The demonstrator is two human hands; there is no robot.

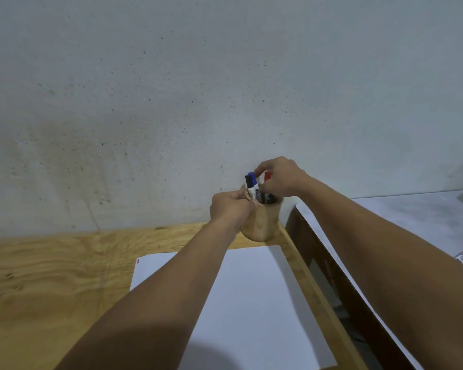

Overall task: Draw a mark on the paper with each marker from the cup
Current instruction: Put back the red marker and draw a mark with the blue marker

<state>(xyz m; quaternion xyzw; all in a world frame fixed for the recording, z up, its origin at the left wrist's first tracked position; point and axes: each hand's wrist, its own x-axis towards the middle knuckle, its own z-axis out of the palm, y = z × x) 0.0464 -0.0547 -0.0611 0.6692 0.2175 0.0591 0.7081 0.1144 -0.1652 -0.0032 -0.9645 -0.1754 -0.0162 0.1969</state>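
The right hand (pixel 277 177) sits just right of the frame's centre, fingers curled over the markers in the cup (pixel 262 222). Its grip looks closed around the top of the blue marker (pixel 252 180), though the exact contact is hidden behind the knuckles, so I cannot tell for certain which marker it has. The left hand (pixel 231 209) is closed against the cup's near left side, apparently steadying it by the rim.

A black-capped marker (pixel 249 184) stands beside the blue one, touching it, and a red marker (pixel 267 176) shows behind the right hand's fingers. All three remain in the cup, which stands at the far edge of the table (pixel 51 276), close to the wall (pixel 171 89).

The paper (pixel 251 303) lies flat in the lower middle of the frame, near the cup, partly under both forearms. It shows only a small red mark (pixel 138 261) at its left edge.

Risks, as I judge them: the markers are packed tight, so lifting one could drag a neighbour out or tip the cup. The cup stands near the table's right edge, where a knock could send it off. The forearms resting over the paper could shift it.
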